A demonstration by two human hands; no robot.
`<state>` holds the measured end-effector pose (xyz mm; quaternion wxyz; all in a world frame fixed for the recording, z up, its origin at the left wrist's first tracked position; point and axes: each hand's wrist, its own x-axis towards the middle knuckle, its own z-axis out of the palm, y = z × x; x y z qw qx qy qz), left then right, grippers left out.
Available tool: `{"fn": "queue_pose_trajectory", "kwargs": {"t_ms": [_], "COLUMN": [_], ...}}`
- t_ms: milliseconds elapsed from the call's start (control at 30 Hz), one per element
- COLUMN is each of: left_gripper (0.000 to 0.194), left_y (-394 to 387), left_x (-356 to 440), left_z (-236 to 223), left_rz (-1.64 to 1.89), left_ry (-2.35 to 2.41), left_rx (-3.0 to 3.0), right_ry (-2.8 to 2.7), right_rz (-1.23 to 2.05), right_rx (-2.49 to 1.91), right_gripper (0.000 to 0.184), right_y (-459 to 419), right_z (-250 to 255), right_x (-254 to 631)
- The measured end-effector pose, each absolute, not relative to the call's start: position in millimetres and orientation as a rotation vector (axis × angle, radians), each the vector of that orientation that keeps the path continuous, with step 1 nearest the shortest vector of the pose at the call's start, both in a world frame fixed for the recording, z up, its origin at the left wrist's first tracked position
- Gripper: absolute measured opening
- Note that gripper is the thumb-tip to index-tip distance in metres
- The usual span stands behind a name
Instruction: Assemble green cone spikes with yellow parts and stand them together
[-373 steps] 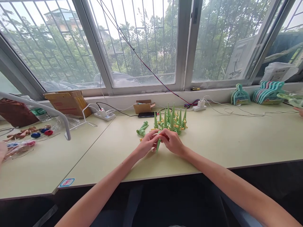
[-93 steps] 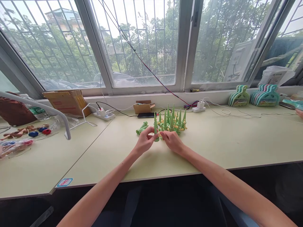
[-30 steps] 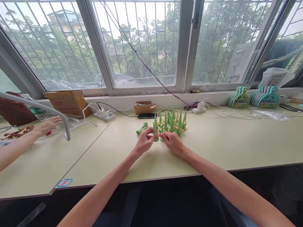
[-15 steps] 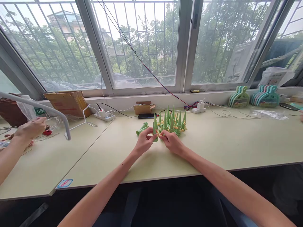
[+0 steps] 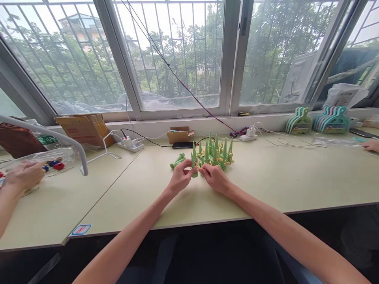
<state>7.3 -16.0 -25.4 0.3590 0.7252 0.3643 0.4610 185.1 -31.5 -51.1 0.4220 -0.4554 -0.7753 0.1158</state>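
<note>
A cluster of upright green cone-shaped pieces [image 5: 215, 152] with small yellow parts stands on the pale green table [image 5: 266, 177]. At its near left edge one green cone [image 5: 193, 165] stands upright between my two hands. My left hand [image 5: 180, 179] pinches this cone from the left with closed fingers. My right hand [image 5: 215, 177] is pinched at the cone's base from the right, on a small yellow part. Two more green cones [image 5: 177, 161] lie on their sides just left of my left hand.
A small cardboard box [image 5: 179, 134], a black phone [image 5: 182, 144] and a white power strip [image 5: 130, 143] sit behind the cones. A larger cardboard box [image 5: 85, 128] is far left. Another person's hand [image 5: 23, 175] holds a plastic bag at left; another hand [image 5: 371, 146] shows at right.
My hands have stayed on the upright cone at the cluster's edge. The other person's hand at left has dropped lower with the bag. A hand has come in at the far right.
</note>
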Motion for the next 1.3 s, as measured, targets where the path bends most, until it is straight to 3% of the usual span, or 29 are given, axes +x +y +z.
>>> {"fn": "queue_pose_trajectory", "kwargs": {"t_ms": [200,1300], "left_gripper": [0.023,0.018], "left_y": [-15.4,-16.8], "left_x": [9.1,5.8], "left_z": [-25.8,-28.1], "left_rz": [1.212,1.189], "left_ry": [0.951,0.907], "left_rx": [1.858,1.980], "right_ry": [-1.949,-2.007], "right_rz": [0.312,0.264], "right_rx": [-1.123,-1.153], "right_gripper": [0.016,0.025], "right_y": [-32.0,-33.6], "right_z": [-50.2,-49.4], "right_x": [184.6,186.0]}}
